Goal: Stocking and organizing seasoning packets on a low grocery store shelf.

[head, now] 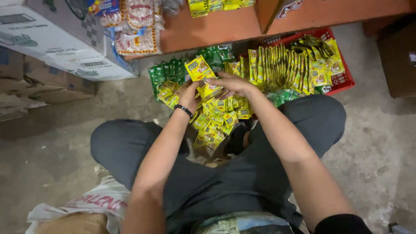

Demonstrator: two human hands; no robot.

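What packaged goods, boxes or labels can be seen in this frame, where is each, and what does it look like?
Yellow sachet strip: held up between left hand and right hand, red and yellow print.
Loose yellow sachets: piled on the floor under the hands.
Green sachets: floor, upper left of the pile.
Red plastic crate: right of centre, with yellow sachets standing on edge.
White cartons: top left, stacked, dark printing.
White plastic bag: bottom left, crumpled, red lettering.

White cardboard boxes point(56, 39) sit at upper left beside hanging snack bags point(138, 26), a white plastic bag point(86, 206) lies at lower left on the concrete floor point(381, 143), and an orange shelf point(225, 26) spans the top.
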